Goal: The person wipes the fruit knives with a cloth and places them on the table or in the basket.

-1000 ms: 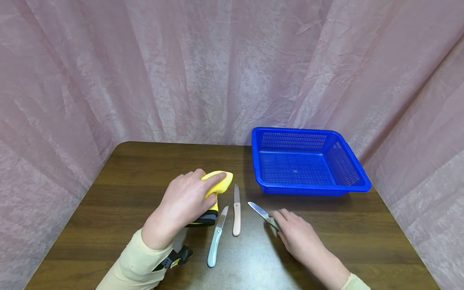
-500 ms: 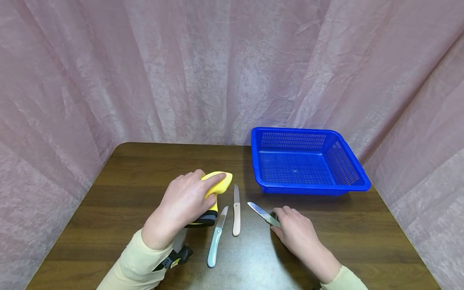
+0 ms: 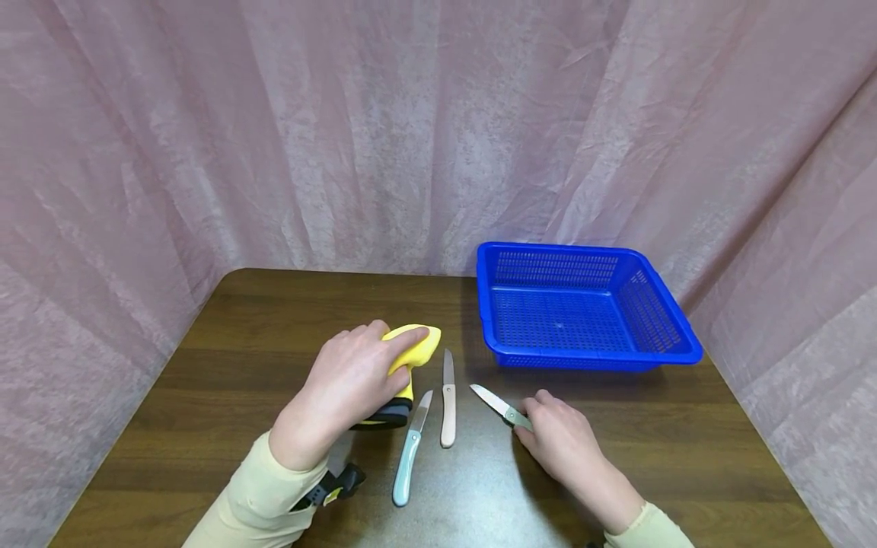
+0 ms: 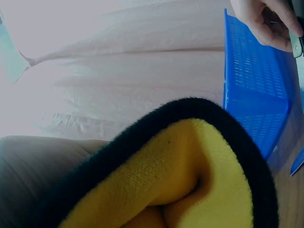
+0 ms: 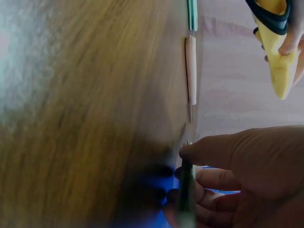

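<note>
My left hand (image 3: 352,373) grips a folded yellow cloth (image 3: 421,348) with a black edge and a grey side, left of the knives. In the left wrist view the cloth's black-trimmed edge (image 4: 194,104) fills the foreground. On the right, my right hand (image 3: 558,434) holds a knife (image 3: 517,418) by its green handle, blade pointing up and left, low over the table. The right wrist view shows thumb and fingers pinching this handle (image 5: 186,199). Between the hands lie a knife with a light blue handle (image 3: 406,468) and one with a pale pink handle (image 3: 448,418).
A blue plastic basket (image 3: 596,357) with slotted walls stands at the back right of the brown wooden table (image 3: 274,320), beyond my right hand. Pink curtains (image 3: 384,137) hang behind the table and along its sides.
My right hand has shifted a little along the green handle, and the blade has turned so that its face looks brighter. The left hand and cloth stay in place.
</note>
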Tool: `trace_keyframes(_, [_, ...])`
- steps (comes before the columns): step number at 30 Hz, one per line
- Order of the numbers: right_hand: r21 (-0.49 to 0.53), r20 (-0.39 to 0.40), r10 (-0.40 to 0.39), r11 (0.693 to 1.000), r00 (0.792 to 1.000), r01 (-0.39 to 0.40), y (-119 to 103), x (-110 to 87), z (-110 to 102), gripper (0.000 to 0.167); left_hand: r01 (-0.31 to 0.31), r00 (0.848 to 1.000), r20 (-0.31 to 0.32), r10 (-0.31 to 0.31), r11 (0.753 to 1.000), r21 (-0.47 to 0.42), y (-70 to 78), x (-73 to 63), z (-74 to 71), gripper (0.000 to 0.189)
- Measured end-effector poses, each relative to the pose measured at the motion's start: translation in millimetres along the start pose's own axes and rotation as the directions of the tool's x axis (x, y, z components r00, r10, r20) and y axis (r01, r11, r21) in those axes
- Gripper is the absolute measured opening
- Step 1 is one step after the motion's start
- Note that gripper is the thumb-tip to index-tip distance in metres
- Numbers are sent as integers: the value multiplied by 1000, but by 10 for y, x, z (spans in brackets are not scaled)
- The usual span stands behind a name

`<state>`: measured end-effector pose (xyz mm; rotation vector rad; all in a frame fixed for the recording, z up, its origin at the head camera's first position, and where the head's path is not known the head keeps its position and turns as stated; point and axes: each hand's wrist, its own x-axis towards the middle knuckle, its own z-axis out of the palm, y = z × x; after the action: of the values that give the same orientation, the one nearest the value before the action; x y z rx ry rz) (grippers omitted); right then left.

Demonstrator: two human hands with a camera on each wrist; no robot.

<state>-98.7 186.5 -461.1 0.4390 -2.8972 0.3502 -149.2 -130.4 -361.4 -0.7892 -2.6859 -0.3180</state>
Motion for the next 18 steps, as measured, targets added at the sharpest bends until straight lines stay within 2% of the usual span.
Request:
trace_keyframes(11, [33, -71, -31, 999, 997, 33, -15, -60, -86, 21, 8, 1000, 4, -8, 1000, -1, -18, 11, -17, 57])
trace_keyframes(18, [60, -73, -36, 997, 997, 40, -82, -36, -199, 20, -16, 998, -57, 16, 1000, -1, -10, 41, -43, 59])
